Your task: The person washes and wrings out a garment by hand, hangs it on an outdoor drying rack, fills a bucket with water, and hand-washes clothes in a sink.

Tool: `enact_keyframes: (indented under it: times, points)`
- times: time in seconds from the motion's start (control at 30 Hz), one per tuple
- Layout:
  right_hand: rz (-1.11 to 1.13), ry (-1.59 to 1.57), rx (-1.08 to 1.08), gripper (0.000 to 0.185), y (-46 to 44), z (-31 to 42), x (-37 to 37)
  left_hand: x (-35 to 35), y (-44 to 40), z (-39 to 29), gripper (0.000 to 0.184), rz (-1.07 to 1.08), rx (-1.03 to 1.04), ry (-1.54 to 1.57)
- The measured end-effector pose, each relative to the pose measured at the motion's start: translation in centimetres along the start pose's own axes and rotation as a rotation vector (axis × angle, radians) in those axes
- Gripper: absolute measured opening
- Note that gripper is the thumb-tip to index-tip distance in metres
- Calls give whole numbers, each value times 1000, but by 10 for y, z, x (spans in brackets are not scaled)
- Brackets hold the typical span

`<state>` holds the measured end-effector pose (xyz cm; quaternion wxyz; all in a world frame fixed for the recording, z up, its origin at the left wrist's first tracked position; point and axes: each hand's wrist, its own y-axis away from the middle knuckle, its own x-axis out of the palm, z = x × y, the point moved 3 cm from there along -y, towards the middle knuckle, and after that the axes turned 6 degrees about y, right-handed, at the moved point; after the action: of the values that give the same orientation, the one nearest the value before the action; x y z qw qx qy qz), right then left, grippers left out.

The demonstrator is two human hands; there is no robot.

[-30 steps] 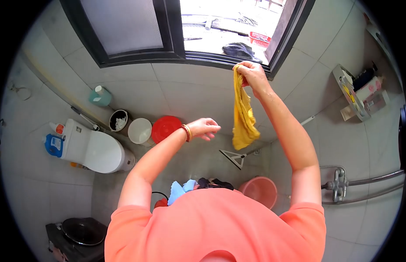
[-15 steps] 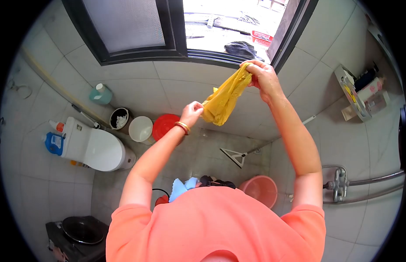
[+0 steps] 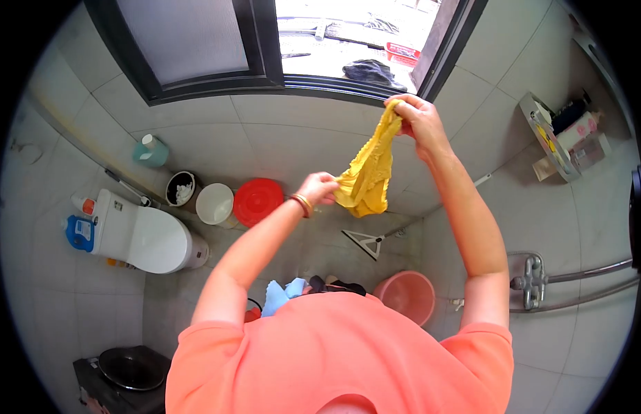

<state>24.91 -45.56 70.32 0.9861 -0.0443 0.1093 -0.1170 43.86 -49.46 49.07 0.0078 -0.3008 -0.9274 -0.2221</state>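
Note:
A yellow cloth (image 3: 371,172) hangs stretched between my two hands, in front of the tiled wall below the window. High up near the window sill, my right hand (image 3: 418,123) pinches its upper end. My left hand (image 3: 320,188), with bangles at the wrist, grips the lower left edge of the cloth. Outside the window a dark, crumpled thing (image 3: 373,72) lies beside a red basket (image 3: 403,54).
Along the left wall are a toilet (image 3: 158,240), a white bucket (image 3: 215,204) and a red lid or basin (image 3: 258,201). A squeegee (image 3: 367,241) and a pink bucket (image 3: 407,297) are on the floor. A shower tap (image 3: 534,281) and a shelf (image 3: 551,138) are at the right.
Since a second ago my left hand has moved to the cloth and closed on its edge. The cloth, earlier hanging straight down from my right hand, is now spread toward the left.

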Motion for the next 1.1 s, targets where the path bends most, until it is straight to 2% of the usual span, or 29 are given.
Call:
enact_keyframes:
  times: [0.07,0.1,0.13,0.2,0.27,0.33,0.43,0.47,0.5,0.53,0.57,0.6,0.63,0.73,0.77,0.87,0.9,0.97,1.03,1.07,1.1]
  points:
    - [-86,222,-40,16,-6,-31,-26,-32,-3,-20,21,-153,121,-201]
    - [-107,286,-36,16,-4,-48,-35,-49,-6,-34,21,-295,288,-509]
    - [-155,367,-43,15,-2,-71,-46,-67,-9,-44,18,-501,644,-819]
    - [-238,434,-29,15,5,-87,-64,-87,5,-75,15,-659,682,-993]
    - [-298,406,19,14,15,-90,-74,-106,17,-103,11,-675,575,-992]
    - [-294,560,-42,16,16,-98,-74,-108,28,-127,11,-669,637,-1123]
    - [-306,659,-151,17,12,-92,-71,-119,23,-147,16,-449,378,-509]
    - [-312,674,-194,17,9,-84,-70,-119,23,-155,18,-408,403,-439]
    - [-331,564,-94,18,5,-77,-72,-119,24,-161,19,-367,427,-366]
    - [-273,706,-163,18,-4,-84,-70,-119,24,-164,21,-326,450,-293]
    - [-212,848,-230,18,-13,-95,-65,-110,22,-157,22,-231,404,-452]
    - [-146,988,-296,18,-18,-107,-63,-105,19,-148,23,-149,196,-688]
    - [15,1039,-31,20,-15,-101,-58,-108,22,-149,21,-164,217,-610]
    - [-151,502,98,23,-19,-82,-61,-113,31,-164,17,-179,211,-233]
    - [-135,495,80,23,-21,-88,-57,-113,35,-161,16,-178,182,-74]
    - [-102,372,65,20,-27,-92,-47,-104,40,-159,15,-107,188,-164]
    - [-159,178,56,19,-30,-89,-47,-110,36,-160,15,-172,235,-228]
    - [-75,362,48,19,-35,-98,-46,-122,25,-154,15,-301,319,-356]
    - [0,486,103,19,-29,-98,-44,-135,23,-143,13,-412,367,-333]
    - [-47,410,69,19,-26,-90,-46,-140,21,-147,13,-466,407,-324]
    - [-83,317,35,18,-28,-85,-47,-144,17,-144,14,-512,357,-150]
